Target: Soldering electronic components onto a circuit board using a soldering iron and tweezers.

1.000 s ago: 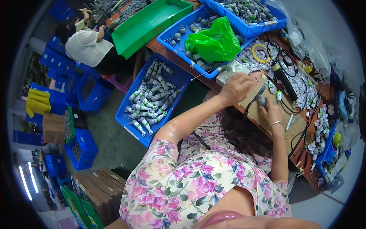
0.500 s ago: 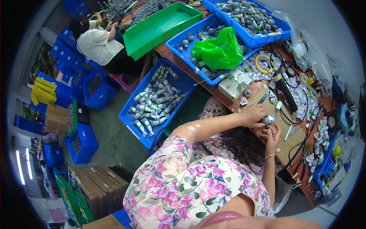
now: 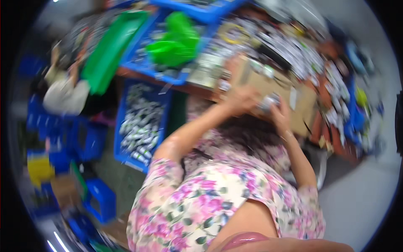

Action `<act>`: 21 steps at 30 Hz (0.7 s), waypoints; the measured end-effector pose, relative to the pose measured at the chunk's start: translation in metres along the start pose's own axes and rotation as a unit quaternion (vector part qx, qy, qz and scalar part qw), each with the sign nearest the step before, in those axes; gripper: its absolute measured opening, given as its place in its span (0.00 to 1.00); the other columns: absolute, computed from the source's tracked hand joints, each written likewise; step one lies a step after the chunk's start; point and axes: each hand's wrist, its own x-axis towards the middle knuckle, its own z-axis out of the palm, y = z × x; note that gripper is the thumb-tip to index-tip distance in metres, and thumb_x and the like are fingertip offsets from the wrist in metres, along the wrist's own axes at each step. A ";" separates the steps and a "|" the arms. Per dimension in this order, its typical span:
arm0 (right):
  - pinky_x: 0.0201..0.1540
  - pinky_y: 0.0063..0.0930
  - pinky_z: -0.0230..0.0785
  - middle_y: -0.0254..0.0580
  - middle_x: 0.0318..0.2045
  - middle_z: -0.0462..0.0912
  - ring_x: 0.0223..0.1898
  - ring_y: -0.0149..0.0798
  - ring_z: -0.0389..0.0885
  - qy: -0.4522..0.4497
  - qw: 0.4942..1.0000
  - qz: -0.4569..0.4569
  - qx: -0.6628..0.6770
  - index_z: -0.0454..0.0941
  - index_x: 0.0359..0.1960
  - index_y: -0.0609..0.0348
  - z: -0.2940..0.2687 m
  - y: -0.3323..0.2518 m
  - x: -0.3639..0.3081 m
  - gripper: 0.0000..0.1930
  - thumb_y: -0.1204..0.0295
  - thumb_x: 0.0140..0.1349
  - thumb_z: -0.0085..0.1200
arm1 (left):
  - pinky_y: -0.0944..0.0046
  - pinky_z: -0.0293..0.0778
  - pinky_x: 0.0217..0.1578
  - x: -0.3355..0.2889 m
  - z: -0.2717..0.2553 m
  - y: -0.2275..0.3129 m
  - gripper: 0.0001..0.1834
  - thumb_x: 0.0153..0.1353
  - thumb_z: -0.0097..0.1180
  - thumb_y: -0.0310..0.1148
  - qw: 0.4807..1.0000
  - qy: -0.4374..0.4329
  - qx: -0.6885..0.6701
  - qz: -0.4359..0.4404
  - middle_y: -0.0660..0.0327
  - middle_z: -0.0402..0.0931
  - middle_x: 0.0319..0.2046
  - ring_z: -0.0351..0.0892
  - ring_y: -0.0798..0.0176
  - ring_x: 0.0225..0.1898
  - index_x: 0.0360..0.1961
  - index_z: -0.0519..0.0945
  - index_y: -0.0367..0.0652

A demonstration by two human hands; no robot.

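Note:
Over the near edge of a brown cardboard sheet (image 3: 303,118), both my hands meet around a small grey-and-white bulb-shaped part (image 3: 268,102). My right hand (image 3: 280,115) is closed on its right side, with fingers and thumb against it. At its left side is my left hand (image 3: 243,100), its fingers smeared by motion, so their grip does not show. The part's exact kind is blurred. Beyond the hands, small white-and-green pieces (image 3: 268,70) lie on the sheet, near a black rod-shaped tool (image 3: 275,56).
Left of my arm, a blue crate (image 3: 121,156) holds many white-and-grey parts. Farther back are a blue tray (image 3: 133,66) with a bright green bag (image 3: 174,44) and a green tray (image 3: 110,50). White pieces (image 3: 306,59) cover the table's back. Another person (image 3: 67,96) works at far left.
The view has swung, so the table and crates sit farther left and higher, and the picture is now blurred. My hands stay together at the grey-and-white part.

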 end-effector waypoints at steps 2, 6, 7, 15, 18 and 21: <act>0.45 0.28 0.74 0.39 0.44 0.79 0.43 0.30 0.77 -0.035 0.997 -0.056 -0.031 0.68 0.61 0.60 0.012 0.009 0.004 0.22 0.68 0.68 0.56 | 0.52 0.74 0.48 0.008 -0.020 0.009 0.15 0.56 0.55 0.30 0.998 0.003 -0.029 -0.059 0.48 0.79 0.40 0.78 0.46 0.45 0.44 0.80 0.35; 0.49 0.24 0.74 0.35 0.47 0.78 0.46 0.26 0.77 -0.051 0.995 -0.078 -0.019 0.66 0.63 0.60 0.031 0.018 -0.005 0.25 0.67 0.68 0.59 | 0.56 0.75 0.41 0.016 -0.030 0.012 0.15 0.63 0.55 0.37 0.998 0.010 -0.040 -0.056 0.51 0.78 0.39 0.80 0.49 0.39 0.45 0.79 0.37; 0.49 0.24 0.74 0.35 0.47 0.78 0.46 0.26 0.78 -0.050 0.996 -0.068 -0.022 0.66 0.63 0.60 0.028 0.022 -0.010 0.25 0.67 0.68 0.59 | 0.56 0.75 0.40 0.014 -0.028 0.011 0.15 0.64 0.55 0.37 0.998 0.019 -0.041 -0.043 0.51 0.78 0.38 0.80 0.49 0.38 0.44 0.80 0.37; 0.49 0.25 0.74 0.37 0.46 0.78 0.46 0.28 0.78 -0.041 0.995 -0.058 -0.075 0.66 0.62 0.60 0.023 0.035 -0.026 0.26 0.66 0.67 0.61 | 0.57 0.74 0.37 0.000 -0.015 0.022 0.15 0.67 0.53 0.39 0.995 0.039 -0.076 -0.060 0.52 0.79 0.33 0.80 0.49 0.36 0.41 0.81 0.37; 0.45 0.25 0.76 0.39 0.45 0.79 0.44 0.30 0.80 -0.010 0.998 -0.024 -0.049 0.66 0.57 0.61 0.035 0.032 -0.029 0.25 0.66 0.64 0.64 | 0.61 0.74 0.37 -0.006 -0.008 0.026 0.17 0.68 0.51 0.40 0.994 0.000 -0.081 -0.080 0.54 0.82 0.32 0.82 0.55 0.34 0.41 0.83 0.36; 0.39 0.25 0.78 0.41 0.42 0.78 0.41 0.31 0.81 0.036 0.992 -0.083 -0.086 0.65 0.51 0.60 0.042 0.040 -0.028 0.25 0.66 0.60 0.67 | 0.64 0.73 0.30 -0.003 -0.007 0.041 0.14 0.64 0.56 0.36 0.988 -0.017 -0.090 -0.124 0.55 0.81 0.27 0.79 0.63 0.26 0.41 0.83 0.35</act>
